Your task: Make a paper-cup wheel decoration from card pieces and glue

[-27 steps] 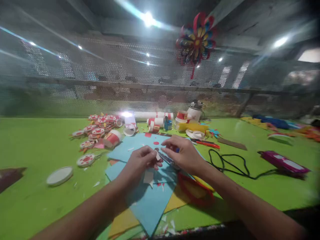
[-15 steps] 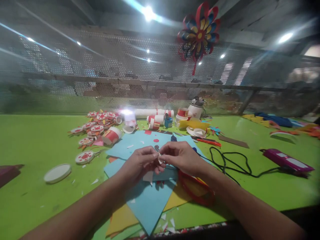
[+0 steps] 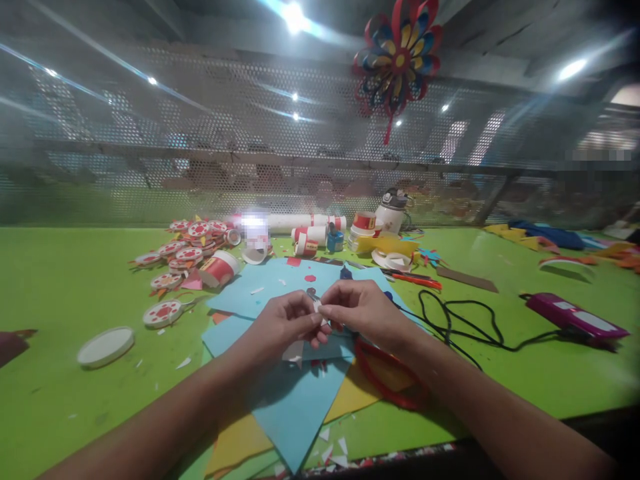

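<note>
Above the blue paper sheets point(image 3: 295, 407), my left hand point(image 3: 287, 323) and my right hand point(image 3: 363, 310) meet fingertip to fingertip. Both pinch a small white paper piece point(image 3: 317, 306), mostly covered by the fingers. Under my right wrist lies a pair of scissors with red handles point(image 3: 385, 387), its blades hidden. A small red paper shape point(image 3: 311, 278) and white scraps rest on the blue paper just beyond my hands. Yellow paper point(image 3: 353, 397) sticks out beneath the blue sheets.
Left, round white discs with red dots point(image 3: 189, 255) are piled near a tipped paper cup point(image 3: 220, 268) and a white lid point(image 3: 106, 347). Behind are more cups, a blue jar point(image 3: 335, 240) and a bottle point(image 3: 391, 212). Rightward lie a black cord point(image 3: 480, 343) and a purple power strip point(image 3: 575, 315).
The view has shifted slightly. Both hands stay together over the blue paper, and the left fingers have moved a little around the white paper piece.
</note>
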`<action>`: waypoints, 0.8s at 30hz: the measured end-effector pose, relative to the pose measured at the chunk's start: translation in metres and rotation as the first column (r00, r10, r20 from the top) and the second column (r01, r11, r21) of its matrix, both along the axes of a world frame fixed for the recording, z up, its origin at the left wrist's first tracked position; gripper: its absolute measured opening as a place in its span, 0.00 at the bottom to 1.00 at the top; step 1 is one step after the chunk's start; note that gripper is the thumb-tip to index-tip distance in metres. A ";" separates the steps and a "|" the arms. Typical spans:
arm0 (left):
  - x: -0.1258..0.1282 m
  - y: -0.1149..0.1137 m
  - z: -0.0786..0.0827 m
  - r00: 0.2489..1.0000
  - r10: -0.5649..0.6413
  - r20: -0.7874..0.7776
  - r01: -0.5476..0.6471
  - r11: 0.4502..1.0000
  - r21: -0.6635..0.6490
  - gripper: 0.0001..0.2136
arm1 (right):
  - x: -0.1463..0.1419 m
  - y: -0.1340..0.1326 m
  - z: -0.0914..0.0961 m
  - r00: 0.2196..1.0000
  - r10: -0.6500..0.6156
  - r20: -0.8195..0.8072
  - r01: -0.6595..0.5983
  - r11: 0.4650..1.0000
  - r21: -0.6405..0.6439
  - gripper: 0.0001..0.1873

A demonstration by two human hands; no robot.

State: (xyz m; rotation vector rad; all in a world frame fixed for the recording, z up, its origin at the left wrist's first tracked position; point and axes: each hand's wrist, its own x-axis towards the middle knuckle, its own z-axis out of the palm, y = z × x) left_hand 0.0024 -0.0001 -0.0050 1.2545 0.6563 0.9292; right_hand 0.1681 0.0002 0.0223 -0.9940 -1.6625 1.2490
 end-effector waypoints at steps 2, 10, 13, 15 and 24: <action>0.000 0.000 0.001 1.000 0.008 -0.010 -0.008 1.000 -0.017 0.10 | 0.000 0.000 -0.002 1.000 -0.008 0.020 0.008 1.000 0.019 0.06; -0.001 -0.001 0.005 1.000 -0.007 0.012 0.008 0.998 -0.056 0.08 | -0.001 -0.001 -0.003 0.996 0.014 0.089 -0.026 0.991 0.133 0.05; 0.000 -0.002 0.006 1.000 0.001 -0.001 -0.001 0.998 -0.055 0.08 | -0.001 -0.001 -0.001 0.997 0.018 0.081 -0.026 0.996 0.089 0.06; 0.001 -0.003 0.008 1.000 0.019 -0.019 -0.020 0.998 -0.055 0.09 | 0.000 -0.001 0.000 0.998 0.011 0.059 -0.014 0.999 0.043 0.07; 0.003 -0.004 0.010 0.998 0.052 -0.034 -0.053 0.997 -0.053 0.07 | 0.002 0.001 -0.003 1.000 -0.009 0.027 0.008 0.999 0.036 0.11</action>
